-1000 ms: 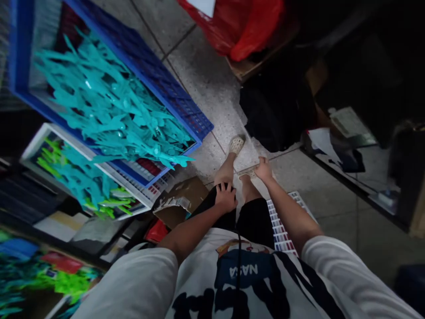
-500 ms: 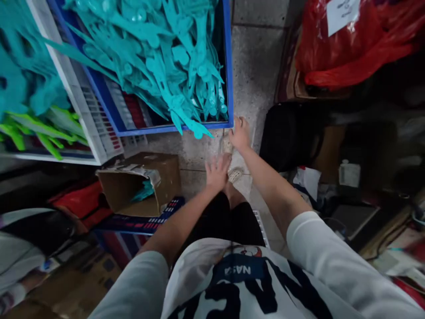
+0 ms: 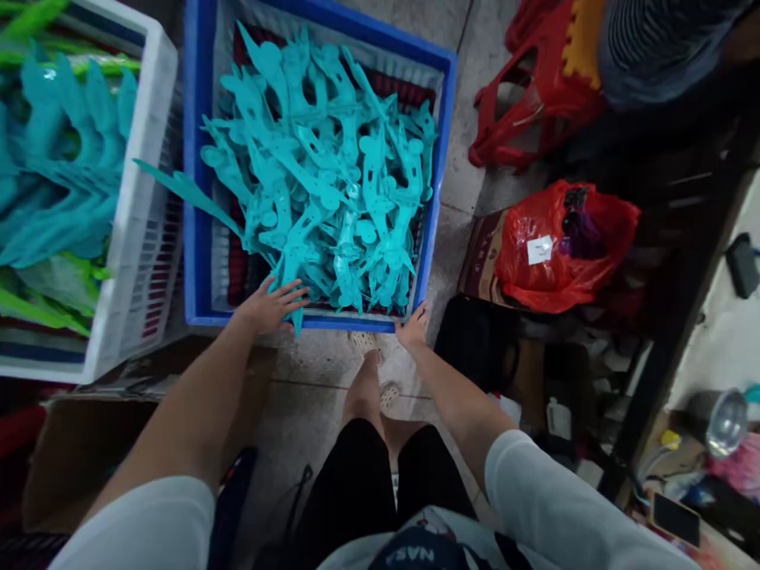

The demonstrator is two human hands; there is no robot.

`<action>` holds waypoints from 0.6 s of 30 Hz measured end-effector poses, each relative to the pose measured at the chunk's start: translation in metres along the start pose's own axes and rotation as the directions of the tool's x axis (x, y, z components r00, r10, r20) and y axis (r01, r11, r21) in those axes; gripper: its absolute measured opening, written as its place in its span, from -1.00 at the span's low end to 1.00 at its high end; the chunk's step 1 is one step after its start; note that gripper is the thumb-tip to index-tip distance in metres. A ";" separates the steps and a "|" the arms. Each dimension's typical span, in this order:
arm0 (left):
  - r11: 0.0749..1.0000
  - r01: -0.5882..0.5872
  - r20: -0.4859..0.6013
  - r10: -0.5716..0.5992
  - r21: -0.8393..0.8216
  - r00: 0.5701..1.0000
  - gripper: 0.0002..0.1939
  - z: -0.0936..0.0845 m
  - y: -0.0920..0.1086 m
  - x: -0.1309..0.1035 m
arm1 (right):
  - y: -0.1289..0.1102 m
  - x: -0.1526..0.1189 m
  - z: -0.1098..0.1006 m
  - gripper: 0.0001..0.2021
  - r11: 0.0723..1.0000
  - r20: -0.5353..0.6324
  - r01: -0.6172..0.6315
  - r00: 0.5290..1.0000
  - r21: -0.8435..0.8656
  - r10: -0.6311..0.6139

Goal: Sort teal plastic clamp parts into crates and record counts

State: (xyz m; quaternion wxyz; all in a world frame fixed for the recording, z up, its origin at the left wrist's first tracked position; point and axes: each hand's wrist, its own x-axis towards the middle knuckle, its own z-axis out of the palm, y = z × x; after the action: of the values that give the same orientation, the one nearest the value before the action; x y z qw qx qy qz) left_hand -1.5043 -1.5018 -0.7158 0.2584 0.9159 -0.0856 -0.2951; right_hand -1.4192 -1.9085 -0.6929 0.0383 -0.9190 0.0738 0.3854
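Observation:
A blue crate in front of me is heaped with turquoise plastic pieces. At its near edge, toward the left, my left hand lies with fingers spread, touching a turquoise piece that pokes over the rim. My right hand is at the crate's near right corner, its fingers curled round the rim. One long turquoise piece sticks out over the crate's left side.
At the left stands a white crate with turquoise and green pieces. Below it is an open cardboard box. To the right are a red stool, a red plastic bag and a black bag. Another person's striped clothing shows top right.
The view has shifted, showing the whole blue crate. My left hand has moved left onto the crate's near edge, and my right hand now grips the corner.

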 end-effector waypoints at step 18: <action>0.196 0.940 -0.003 -0.979 -0.280 0.203 -0.34 -0.039 -0.123 -0.017 | -0.051 0.177 -0.119 -0.38 0.969 -0.326 0.190 0.936 0.155 -0.131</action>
State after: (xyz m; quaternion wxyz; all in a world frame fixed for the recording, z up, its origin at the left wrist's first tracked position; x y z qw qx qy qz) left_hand -1.4949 -1.3750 -0.7446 0.1212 0.7554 0.5619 -0.3145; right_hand -1.2042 -1.8923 -0.7354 0.1424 -0.9639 0.0388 0.2217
